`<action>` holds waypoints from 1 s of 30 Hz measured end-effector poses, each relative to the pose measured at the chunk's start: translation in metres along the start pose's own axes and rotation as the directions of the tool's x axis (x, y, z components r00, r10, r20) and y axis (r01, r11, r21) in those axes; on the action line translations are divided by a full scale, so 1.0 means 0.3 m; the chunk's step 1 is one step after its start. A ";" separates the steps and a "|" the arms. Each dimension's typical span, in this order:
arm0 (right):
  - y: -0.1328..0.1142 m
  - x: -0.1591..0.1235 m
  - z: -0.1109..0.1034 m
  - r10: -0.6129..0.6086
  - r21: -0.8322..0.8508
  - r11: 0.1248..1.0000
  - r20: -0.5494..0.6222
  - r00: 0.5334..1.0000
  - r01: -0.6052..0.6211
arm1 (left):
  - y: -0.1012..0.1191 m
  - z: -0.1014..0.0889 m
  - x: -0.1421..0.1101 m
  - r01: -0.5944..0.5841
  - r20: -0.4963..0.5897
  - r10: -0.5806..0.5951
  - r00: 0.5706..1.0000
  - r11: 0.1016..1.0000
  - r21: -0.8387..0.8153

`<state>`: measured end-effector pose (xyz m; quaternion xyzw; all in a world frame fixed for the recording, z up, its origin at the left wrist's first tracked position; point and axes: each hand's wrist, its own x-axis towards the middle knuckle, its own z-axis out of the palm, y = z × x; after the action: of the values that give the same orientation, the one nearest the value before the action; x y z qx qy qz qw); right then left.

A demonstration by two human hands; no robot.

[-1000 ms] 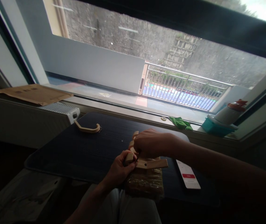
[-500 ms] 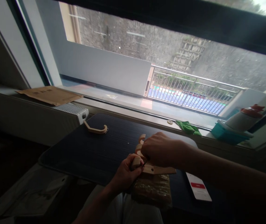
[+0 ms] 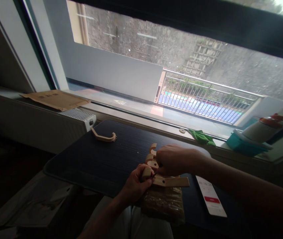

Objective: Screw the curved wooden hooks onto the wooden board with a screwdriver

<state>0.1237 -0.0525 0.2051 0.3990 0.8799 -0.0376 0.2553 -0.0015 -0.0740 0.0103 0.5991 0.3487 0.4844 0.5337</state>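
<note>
My left hand is closed around the curled end of a wooden hook, whose straight arm with a dark hole points right. The hook lies over a block wrapped in shiny plastic at the table's near edge. Above it my right hand is a fist with a thin dark tool sticking out, its tip near the hook beside my left thumb. What kind of tool it is, I cannot make out. Just beyond are more curved wooden hooks, partly covered by my right hand.
Another wooden hook lies at the far left of the dark table. A phone rests at the right, under my right forearm. On the sill are a green cloth, a teal box and a brown envelope.
My right hand has shifted slightly right and down, uncovering more of the hooks behind it. My left hand keeps its grip. The whole view has moved a little.
</note>
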 end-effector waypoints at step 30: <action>-0.063 -0.003 -0.053 -0.104 -0.104 0.989 0.049 0.993 0.109 | 0.015 0.001 -0.003 0.023 -0.029 -0.023 0.999 0.999 0.032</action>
<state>0.1039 -0.0618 0.2167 0.3363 0.8949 -0.0126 0.2931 -0.0020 -0.0757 0.0146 0.5967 0.3709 0.4809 0.5244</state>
